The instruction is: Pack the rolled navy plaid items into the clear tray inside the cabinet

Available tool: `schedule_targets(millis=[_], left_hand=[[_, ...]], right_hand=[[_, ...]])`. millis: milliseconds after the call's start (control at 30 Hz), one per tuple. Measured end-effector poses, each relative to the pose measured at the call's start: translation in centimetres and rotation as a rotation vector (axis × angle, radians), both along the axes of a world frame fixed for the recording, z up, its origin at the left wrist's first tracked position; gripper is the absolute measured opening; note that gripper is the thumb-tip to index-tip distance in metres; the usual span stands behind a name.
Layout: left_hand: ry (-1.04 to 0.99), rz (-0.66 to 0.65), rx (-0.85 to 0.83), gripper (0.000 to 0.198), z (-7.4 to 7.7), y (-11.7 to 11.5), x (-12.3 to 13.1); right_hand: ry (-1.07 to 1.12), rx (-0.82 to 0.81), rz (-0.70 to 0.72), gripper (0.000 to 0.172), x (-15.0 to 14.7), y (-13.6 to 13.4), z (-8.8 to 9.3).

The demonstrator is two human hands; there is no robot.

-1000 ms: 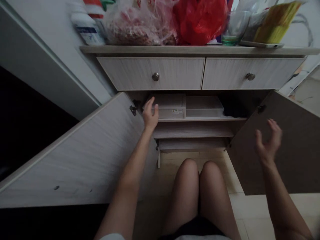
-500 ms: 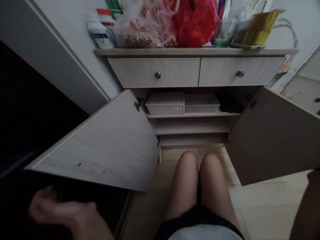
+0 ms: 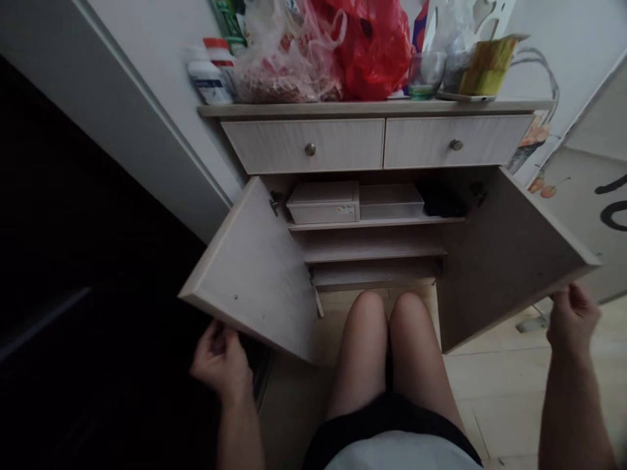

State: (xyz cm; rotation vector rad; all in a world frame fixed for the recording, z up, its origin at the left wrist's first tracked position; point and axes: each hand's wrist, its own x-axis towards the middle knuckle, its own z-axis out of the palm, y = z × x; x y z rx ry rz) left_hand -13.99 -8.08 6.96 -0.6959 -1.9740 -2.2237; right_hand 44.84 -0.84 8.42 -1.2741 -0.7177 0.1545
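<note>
A pale wood cabinet has both its doors swung partly outward. My left hand [image 3: 223, 359] is curled at the lower front edge of the left cabinet door [image 3: 259, 267], its fingertips hidden behind the panel. At the outer edge of the right cabinet door [image 3: 504, 261], my right hand [image 3: 574, 313] closes in a pinch, and what lies behind that edge is hidden. Between the doors, the upper shelf holds a lidded box [image 3: 323, 203] with a label, an open translucent tray [image 3: 390, 201] and a dark item [image 3: 442, 199] that I cannot make out.
Two drawers with round knobs [image 3: 309, 149] sit above the doors. The top [image 3: 382, 109] carries white bottles [image 3: 209, 81], a clear plastic bag [image 3: 284, 72], a red plastic bag [image 3: 375, 52], a glass [image 3: 426, 75] and a yellow packet [image 3: 487, 68]. My knees are between the doors.
Both doors have swung inward, narrowing the opening. My left hand has moved right and up to the left door's edge. My right hand has come further into view with the right door.
</note>
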Motion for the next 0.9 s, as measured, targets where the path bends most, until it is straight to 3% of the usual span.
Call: schedule_targets(millis=[100, 200, 333, 433, 700, 900], left_hand=[[-0.016, -0.094, 0.025, 0.038, -1.1, 1.0, 2.0], [0.059, -0.272, 0.012, 0.038, -1.8, 2.7, 4.1], [0.151, -0.453, -0.022, 0.036, -1.6, 5.4, 6.9], [0.218, -0.550, -0.029, 0.033, -1.0, 7.5, 9.1], [0.267, -0.696, -0.044, 0.030, -1.0, 12.7, 13.1], [0.339, -0.723, -0.157, 0.014, -0.1, 18.6, 16.4]], right_hand=[[-0.013, -0.001, 0.110, 0.041, -2.0, 1.0, -0.9], [-0.026, -0.019, 0.201, 0.045, -4.8, 2.2, -1.0], [-0.220, -0.049, 0.343, 0.041, -8.7, 3.5, 0.0], [-0.323, -0.041, 0.355, 0.040, -11.7, 4.9, 1.2], [-0.412, -0.054, 0.430, 0.049, -18.9, 10.9, 2.7], [-0.451, -0.124, 0.406, 0.047, -21.7, 14.5, 2.8]])
